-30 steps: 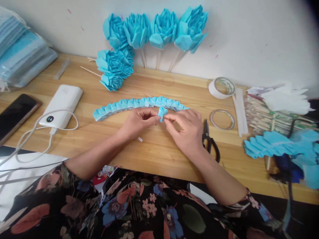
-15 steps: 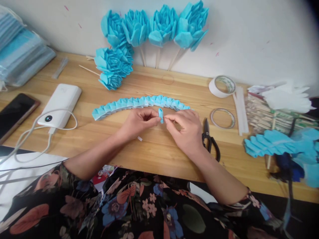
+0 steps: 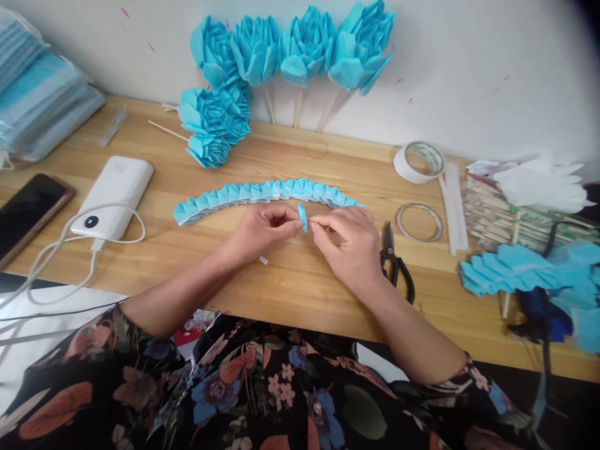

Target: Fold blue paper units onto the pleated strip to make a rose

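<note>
A small folded blue piece (image 3: 302, 217), of the same colour as the flowers, is pinched between my hands over the table. My left hand (image 3: 265, 228) grips it from the left with thumb and finger. From the right, the closed fingertips of my right hand (image 3: 347, 240) meet it. Just beyond both hands lies a curved strip of pleated blue material (image 3: 253, 192), its right end partly behind my right hand. Black-handled scissors (image 3: 396, 265) rest beside my right wrist, partly hidden by the forearm. A tiny white scrap (image 3: 263, 260) lies near my left wrist.
Blue flowers (image 3: 309, 47) on sticks lean against the wall. White tape (image 3: 419, 162) and a thinner roll (image 3: 419, 222) stand right, near bundled sticks (image 3: 492, 212) and pleated blue pieces (image 3: 509, 269). At left are a power bank (image 3: 115, 194), phone (image 3: 32, 215) and packed masks (image 3: 47, 100).
The blue piece tilts slightly differently between my fingers. Both hands stay in nearly the same place, and the objects on the table have not moved.
</note>
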`<act>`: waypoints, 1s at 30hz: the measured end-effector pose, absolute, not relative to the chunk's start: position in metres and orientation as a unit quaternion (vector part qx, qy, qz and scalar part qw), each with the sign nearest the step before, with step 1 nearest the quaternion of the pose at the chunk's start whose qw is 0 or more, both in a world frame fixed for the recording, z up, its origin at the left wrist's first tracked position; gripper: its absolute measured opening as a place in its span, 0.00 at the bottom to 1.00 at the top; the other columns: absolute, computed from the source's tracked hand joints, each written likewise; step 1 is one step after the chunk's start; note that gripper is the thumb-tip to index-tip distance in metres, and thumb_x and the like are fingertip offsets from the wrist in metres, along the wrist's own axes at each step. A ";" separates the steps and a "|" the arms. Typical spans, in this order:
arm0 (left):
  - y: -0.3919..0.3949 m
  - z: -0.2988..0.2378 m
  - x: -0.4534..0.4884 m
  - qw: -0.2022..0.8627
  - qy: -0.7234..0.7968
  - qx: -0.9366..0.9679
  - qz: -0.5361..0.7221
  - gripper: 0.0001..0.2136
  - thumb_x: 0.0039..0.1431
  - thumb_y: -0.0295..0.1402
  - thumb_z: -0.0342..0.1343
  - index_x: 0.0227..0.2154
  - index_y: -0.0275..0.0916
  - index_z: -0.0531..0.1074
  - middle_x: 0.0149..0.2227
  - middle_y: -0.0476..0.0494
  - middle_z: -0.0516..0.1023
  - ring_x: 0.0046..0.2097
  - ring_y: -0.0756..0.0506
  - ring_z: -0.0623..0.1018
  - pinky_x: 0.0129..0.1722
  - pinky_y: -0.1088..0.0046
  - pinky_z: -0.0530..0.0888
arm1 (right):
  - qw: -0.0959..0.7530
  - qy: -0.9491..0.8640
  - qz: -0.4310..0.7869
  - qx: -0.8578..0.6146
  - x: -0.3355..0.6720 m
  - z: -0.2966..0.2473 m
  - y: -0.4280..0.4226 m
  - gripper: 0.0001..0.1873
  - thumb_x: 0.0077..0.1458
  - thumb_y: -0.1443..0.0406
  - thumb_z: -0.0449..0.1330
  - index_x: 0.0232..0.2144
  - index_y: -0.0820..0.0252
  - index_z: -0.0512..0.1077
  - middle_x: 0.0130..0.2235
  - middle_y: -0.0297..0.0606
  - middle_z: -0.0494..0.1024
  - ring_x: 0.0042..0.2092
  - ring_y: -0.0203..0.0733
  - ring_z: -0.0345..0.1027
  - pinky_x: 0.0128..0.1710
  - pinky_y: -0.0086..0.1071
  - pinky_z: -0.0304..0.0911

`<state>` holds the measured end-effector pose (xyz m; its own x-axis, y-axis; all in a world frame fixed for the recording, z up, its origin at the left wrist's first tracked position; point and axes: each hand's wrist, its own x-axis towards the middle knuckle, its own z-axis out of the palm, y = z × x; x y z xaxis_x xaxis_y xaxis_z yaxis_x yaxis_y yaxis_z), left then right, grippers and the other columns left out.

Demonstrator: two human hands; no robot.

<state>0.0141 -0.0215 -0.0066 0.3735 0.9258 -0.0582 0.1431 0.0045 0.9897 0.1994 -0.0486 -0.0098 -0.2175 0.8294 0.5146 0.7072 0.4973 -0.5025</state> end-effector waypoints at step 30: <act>-0.020 -0.007 0.013 0.570 0.437 0.598 0.355 0.10 0.54 0.37 0.60 0.23 0.37 0.73 0.24 0.51 0.71 0.28 0.52 0.67 0.30 0.74 0.64 | 0.375 -0.775 0.113 -0.495 0.201 -0.009 -0.049 0.08 0.62 0.65 0.60 0.31 0.52 0.78 0.28 0.31 0.79 0.33 0.40 0.71 0.41 0.39 0.60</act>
